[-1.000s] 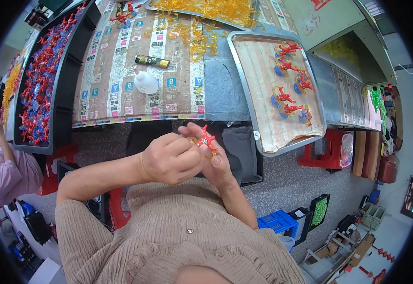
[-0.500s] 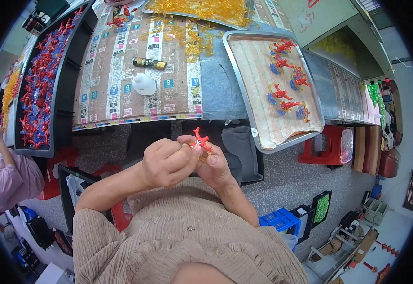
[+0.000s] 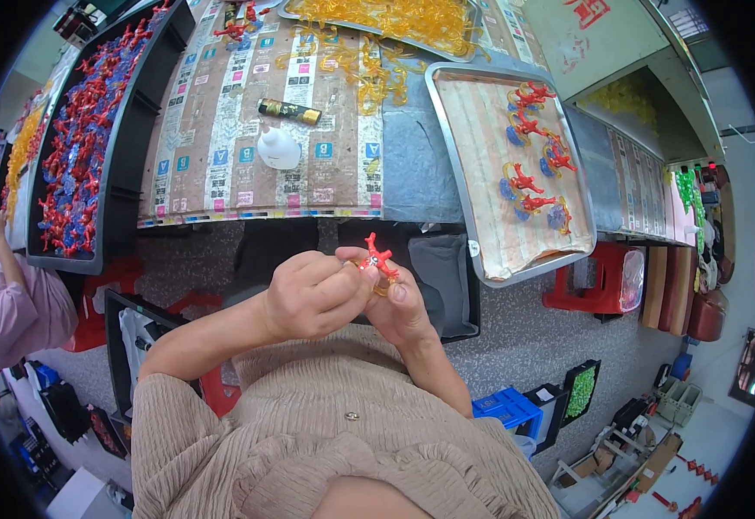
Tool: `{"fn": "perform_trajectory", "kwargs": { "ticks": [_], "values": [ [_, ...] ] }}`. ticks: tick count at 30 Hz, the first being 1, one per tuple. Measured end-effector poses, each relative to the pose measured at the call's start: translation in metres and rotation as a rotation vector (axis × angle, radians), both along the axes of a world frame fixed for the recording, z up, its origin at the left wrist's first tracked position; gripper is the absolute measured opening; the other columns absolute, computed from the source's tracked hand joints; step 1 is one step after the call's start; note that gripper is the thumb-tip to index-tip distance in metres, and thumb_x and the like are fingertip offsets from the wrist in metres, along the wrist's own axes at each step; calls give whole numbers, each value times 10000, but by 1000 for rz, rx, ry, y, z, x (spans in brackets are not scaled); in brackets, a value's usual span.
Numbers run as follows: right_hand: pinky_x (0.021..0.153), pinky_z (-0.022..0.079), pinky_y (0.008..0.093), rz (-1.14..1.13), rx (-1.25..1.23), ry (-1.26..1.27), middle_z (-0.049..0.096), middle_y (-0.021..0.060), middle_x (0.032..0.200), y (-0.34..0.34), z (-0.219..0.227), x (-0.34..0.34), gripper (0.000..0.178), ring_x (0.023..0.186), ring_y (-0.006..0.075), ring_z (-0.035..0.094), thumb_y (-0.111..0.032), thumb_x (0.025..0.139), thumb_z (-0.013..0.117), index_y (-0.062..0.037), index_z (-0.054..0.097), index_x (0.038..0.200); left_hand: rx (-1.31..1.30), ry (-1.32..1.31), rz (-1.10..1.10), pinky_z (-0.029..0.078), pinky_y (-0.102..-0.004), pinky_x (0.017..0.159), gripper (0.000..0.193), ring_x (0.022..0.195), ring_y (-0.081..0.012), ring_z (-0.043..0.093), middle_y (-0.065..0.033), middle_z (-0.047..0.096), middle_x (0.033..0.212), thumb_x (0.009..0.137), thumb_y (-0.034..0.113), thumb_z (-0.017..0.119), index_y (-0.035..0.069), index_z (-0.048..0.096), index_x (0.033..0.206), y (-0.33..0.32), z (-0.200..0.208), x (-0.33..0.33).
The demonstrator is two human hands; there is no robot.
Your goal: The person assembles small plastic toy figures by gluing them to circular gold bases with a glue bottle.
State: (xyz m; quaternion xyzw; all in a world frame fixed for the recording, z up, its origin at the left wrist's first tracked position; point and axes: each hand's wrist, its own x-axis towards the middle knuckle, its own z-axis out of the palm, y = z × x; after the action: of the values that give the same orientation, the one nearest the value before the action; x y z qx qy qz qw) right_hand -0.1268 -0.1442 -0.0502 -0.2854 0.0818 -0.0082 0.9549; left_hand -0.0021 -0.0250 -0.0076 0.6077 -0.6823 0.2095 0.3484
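Both hands meet in front of our chest: our left hand (image 3: pixel 313 297) curls over from the left and our right hand (image 3: pixel 401 304) cups from below, the fingers of both pinched narrowly on one small red figure (image 3: pixel 378 257). We hold it clear of the worktop (image 3: pixel 412 164), raised and close, which seems to let the fingertips work on it under our eyes. Just beyond our right hand lies a metal tray (image 3: pixel 488 164) bearing about six finished red-and-blue figures (image 3: pixel 533 156), spaced apart in a loose column, apparently so that they do not touch. One white dome-shaped bottle (image 3: pixel 278 147) and one dark tube (image 3: pixel 289 111) lie on the patterned mat (image 3: pixel 222 147) within reach. A long black bin (image 3: pixel 127 147) at the left holds red and blue parts too many to count.
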Motion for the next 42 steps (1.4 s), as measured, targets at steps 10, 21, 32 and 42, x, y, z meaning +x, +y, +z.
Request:
{"fn": "perform_trajectory", "kwargs": {
  "ticks": [10,21,32,42],
  "values": [
    [955,456,358,6,-12,31,557,114,1195,0,-1,0,845,1084,186,574,-442,745,722,78,409,1334,4,27,2,416,-248,500,252,649,-121,568,-12,553,784,634,52,664,0,662,880,2,-2,-1],
    [956,456,354,8,-42,43,538,124,1230,1,-5,-1,850,1112,193,564,-453,750,710,87,407,1333,-8,64,8,411,-245,501,261,638,-113,559,1,550,771,627,66,661,6,669,881,4,-6,-2],
    [969,437,338,-22,-99,37,546,108,1234,6,-9,-1,775,1119,185,554,-438,826,700,79,420,1332,-45,408,91,462,-259,517,227,610,-155,575,-41,572,767,671,41,743,11,670,885,2,-14,-5],
    [821,484,259,-284,-715,272,630,80,1074,0,9,-5,272,943,133,599,-192,936,608,6,640,1120,52,1791,17,464,-192,602,190,688,-48,560,10,609,848,793,100,768,36,651,928,8,-16,-5]
  ]
}}
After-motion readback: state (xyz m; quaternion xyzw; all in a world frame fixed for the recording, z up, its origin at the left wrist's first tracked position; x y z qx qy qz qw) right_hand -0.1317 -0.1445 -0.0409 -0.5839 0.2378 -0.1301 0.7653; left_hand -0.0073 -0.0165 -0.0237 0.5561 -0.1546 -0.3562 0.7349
